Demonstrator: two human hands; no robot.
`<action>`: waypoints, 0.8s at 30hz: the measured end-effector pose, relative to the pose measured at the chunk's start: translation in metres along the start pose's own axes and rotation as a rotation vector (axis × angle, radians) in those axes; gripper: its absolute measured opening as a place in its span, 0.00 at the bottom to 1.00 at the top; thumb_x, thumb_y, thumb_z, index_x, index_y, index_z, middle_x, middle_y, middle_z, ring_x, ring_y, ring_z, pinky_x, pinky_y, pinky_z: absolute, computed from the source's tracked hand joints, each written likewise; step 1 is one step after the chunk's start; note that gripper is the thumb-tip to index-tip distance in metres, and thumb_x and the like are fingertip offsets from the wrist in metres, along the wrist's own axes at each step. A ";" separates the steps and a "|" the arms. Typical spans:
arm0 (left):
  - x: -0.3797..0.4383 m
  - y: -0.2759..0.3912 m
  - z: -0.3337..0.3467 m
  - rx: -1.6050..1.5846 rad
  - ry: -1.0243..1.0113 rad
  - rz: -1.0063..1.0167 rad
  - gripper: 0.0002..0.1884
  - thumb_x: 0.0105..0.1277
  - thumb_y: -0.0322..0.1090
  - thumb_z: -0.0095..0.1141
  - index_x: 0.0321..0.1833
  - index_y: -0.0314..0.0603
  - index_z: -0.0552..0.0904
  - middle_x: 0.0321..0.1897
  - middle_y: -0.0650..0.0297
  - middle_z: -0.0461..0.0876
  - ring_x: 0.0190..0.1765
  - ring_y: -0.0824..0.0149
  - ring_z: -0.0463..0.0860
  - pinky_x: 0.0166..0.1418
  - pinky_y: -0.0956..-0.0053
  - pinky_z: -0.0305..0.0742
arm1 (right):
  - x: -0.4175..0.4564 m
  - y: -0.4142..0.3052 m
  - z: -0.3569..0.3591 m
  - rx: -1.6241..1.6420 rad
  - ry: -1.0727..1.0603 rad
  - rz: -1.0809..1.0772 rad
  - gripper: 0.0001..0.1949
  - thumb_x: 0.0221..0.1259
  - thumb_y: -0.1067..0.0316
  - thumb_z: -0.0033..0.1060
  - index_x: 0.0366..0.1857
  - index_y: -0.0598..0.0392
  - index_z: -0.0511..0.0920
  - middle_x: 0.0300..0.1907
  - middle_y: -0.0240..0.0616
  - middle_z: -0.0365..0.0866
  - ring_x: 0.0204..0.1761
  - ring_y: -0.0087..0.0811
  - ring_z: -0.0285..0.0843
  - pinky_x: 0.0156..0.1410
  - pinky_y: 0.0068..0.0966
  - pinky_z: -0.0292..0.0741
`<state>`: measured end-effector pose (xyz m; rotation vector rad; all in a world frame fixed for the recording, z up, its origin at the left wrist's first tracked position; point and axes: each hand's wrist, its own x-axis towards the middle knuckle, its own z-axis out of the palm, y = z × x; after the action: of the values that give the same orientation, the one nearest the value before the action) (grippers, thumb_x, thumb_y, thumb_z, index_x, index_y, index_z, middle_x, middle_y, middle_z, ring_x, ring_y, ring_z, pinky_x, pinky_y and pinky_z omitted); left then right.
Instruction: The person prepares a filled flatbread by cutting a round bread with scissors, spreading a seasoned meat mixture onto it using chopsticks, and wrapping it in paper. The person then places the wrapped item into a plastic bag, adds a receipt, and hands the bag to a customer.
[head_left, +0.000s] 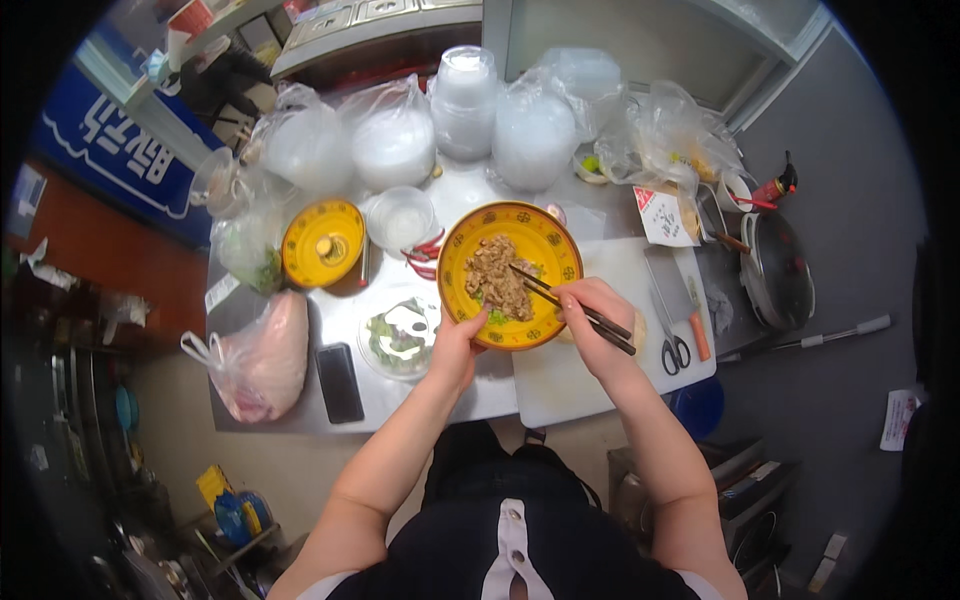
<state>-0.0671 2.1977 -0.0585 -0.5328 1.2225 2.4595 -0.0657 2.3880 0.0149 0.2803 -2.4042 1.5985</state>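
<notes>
My left hand (459, 345) grips the near-left rim of a yellow patterned bowl (555, 247), its thumb over the edge. Brown minced meat or a similar food (496, 277) lies in the bowl, with chopped green pieces (498, 318) beside it. A pair of dark chopsticks (600, 324) is held in my right hand (596, 319), their tips in the brown food. Under and right of the bowl is a white cutting board (555, 390). Red chillies (424, 256) lie just left of the bowl. A round clear container of greens (399, 334) stands near my left hand.
Scissors (675, 354) and an orange-handled tool (700, 336) lie on the board's right side. A second yellow bowl (295, 244), a phone (340, 382) and bagged meat (274, 360) are at the left. Stacked plastic containers (465, 105) line the back; a lidded pot (780, 270) stands right.
</notes>
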 end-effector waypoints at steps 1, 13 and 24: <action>-0.012 -0.010 0.001 -0.037 -0.019 -0.019 0.28 0.69 0.30 0.51 0.70 0.49 0.57 0.61 0.60 0.70 0.56 0.62 0.78 0.49 0.64 0.80 | -0.006 0.004 -0.004 -0.044 -0.014 -0.059 0.05 0.59 0.77 0.54 0.35 0.64 0.81 0.30 0.41 0.80 0.28 0.30 0.78 0.37 0.23 0.73; -0.106 -0.103 0.005 -0.114 -0.129 -0.006 0.31 0.75 0.57 0.31 0.72 0.42 0.55 0.66 0.55 0.67 0.64 0.58 0.73 0.61 0.57 0.75 | -0.092 0.022 -0.089 0.249 -0.156 0.127 0.05 0.60 0.76 0.58 0.35 0.64 0.82 0.30 0.42 0.82 0.31 0.28 0.81 0.37 0.21 0.76; -0.134 -0.153 0.027 -0.150 -0.067 0.023 0.31 0.75 0.56 0.34 0.73 0.44 0.55 0.66 0.58 0.67 0.66 0.60 0.70 0.63 0.57 0.72 | -0.148 0.019 -0.117 0.236 -0.379 0.020 0.06 0.62 0.73 0.58 0.37 0.63 0.83 0.34 0.43 0.82 0.32 0.29 0.80 0.40 0.22 0.77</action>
<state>0.1154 2.2886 -0.0845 -0.4739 1.0301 2.5800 0.0807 2.5069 -0.0035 0.6578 -2.4801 1.9944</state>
